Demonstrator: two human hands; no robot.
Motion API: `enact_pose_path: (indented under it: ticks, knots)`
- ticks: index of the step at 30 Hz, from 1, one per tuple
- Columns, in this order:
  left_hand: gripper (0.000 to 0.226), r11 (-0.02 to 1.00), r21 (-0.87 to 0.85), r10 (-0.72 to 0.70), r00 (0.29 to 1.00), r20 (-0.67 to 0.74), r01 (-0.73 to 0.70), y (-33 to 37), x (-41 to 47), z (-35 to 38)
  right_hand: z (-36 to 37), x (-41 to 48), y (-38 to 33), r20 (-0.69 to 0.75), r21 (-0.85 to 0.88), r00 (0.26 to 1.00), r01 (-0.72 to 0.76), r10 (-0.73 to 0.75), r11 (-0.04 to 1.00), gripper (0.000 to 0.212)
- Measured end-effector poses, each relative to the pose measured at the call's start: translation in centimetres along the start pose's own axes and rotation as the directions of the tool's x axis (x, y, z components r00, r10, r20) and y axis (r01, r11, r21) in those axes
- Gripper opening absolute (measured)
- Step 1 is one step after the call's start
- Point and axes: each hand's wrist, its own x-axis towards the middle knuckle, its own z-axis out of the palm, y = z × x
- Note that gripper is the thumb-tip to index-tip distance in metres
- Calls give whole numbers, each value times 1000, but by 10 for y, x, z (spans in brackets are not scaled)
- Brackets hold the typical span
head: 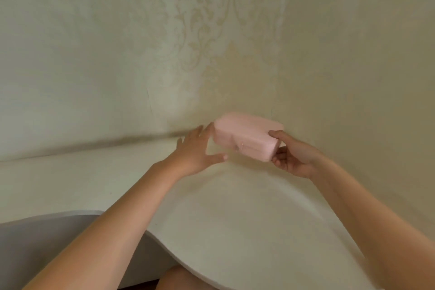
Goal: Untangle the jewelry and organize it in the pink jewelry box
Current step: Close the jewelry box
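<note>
Now right hand [294,158] grips the pink jewelry box [247,139], left hand [195,150] alongside.

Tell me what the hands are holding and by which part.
The right hand grips the pink jewelry box by its right end. The left hand is open at the box's left end, gripping nothing.

Corner is tight: back wall [94,54] behind the pink box [247,140], side wall [353,54] to its right. Box ends blocked by left hand [195,150] and right hand [292,155]. Free room above, and over the table [235,214] in front.
</note>
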Motion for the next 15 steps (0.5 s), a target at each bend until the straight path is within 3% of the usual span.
enact_pose_path:
  ticks: [3, 6, 10, 15]
  knots:
    - [83, 979, 1, -200, 964, 177, 203, -37, 3, 20, 3, 20, -1, -155, 130, 988, 4, 16, 992, 30]
    - [72, 973, 31, -231, 945, 230, 230, -59, 1, 37, 2, 38, 0, -249, 246, 968, 32, 32, 969, 32]
    - [65, 980, 130, -167, 977, 136, 149, -75, -4, 56, 2, 55, 2, -310, 347, 950, 73, 40, 935, 36]
    - [62, 984, 119, -145, 986, 85, 134, -79, -4, 61, 7, 68, -3, -341, 378, 939, 93, 45, 921, 53]
